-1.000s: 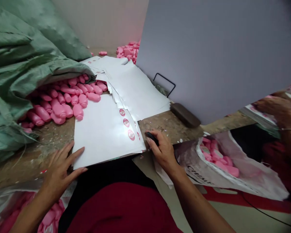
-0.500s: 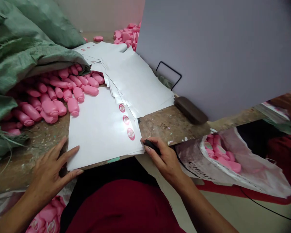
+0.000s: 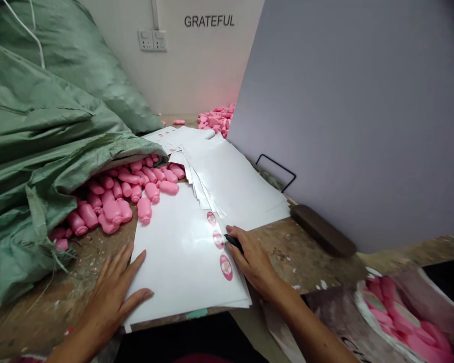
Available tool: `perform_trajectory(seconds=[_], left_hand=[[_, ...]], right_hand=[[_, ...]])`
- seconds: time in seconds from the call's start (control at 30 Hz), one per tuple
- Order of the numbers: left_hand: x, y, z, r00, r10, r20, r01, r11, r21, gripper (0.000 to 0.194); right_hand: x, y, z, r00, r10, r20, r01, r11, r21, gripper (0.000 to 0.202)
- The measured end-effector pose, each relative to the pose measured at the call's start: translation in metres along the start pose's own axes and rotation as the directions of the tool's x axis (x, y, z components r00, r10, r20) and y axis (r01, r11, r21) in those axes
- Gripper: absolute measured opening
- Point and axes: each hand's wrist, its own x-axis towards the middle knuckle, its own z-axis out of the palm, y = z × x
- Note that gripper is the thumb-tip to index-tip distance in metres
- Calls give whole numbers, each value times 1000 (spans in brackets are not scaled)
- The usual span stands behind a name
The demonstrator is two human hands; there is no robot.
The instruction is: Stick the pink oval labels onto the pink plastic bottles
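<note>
The two hands are apart near the front edge of the brown, speckled worktop (image 3: 276, 247). The left hand (image 3: 115, 287), fingers spread, touches the left edge of a glossy white sheet (image 3: 166, 272) lying along that front edge; the right hand (image 3: 251, 259) grips a slim black tool (image 3: 233, 243) beside the sheet's pink oval stickers (image 3: 218, 240). Pink plastic bottles (image 3: 111, 212) spill from a green fabric sack (image 3: 79, 126) toward the sheet's far-left corner, and overlapping white sheets (image 3: 238, 181) lie beyond.

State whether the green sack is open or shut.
Open: pink pieces lie in the mouth of the sack and out on the table.
</note>
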Motion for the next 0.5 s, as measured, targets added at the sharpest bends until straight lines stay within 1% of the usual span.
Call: perform_trajectory(seconds=[0.07, 0.2, 0.27, 0.33, 0.43, 0.5], left_hand=[[-3, -2, 4, 1000, 15, -8, -16, 1000, -9, 66], [-4, -2, 7, 1000, -16, -23, 15, 999, -31, 67], [-3, -2, 7, 999, -29, -36, 28, 999, -39, 66], [-1, -3, 6, 999, -18, -37, 17, 999, -43, 66], [1, -3, 4, 999, 20, -50, -22, 999, -38, 66], [3, 2, 4, 998, 17, -63, -18, 1000, -3, 64]], right_hand=[[10, -3, 4, 1000, -7, 13, 7, 1000, -1, 21], [20, 0, 3, 999, -26, 26, 26, 999, -18, 22], [22, 4, 0, 999, -33, 7, 33, 998, -47, 22], [26, 6, -2, 999, -34, -18, 32, 995, -96, 21], [42, -2, 1, 999, -33, -15, 30, 983, -180, 20], [59, -15, 8, 998, -52, 42, 60, 975, -213, 19]])
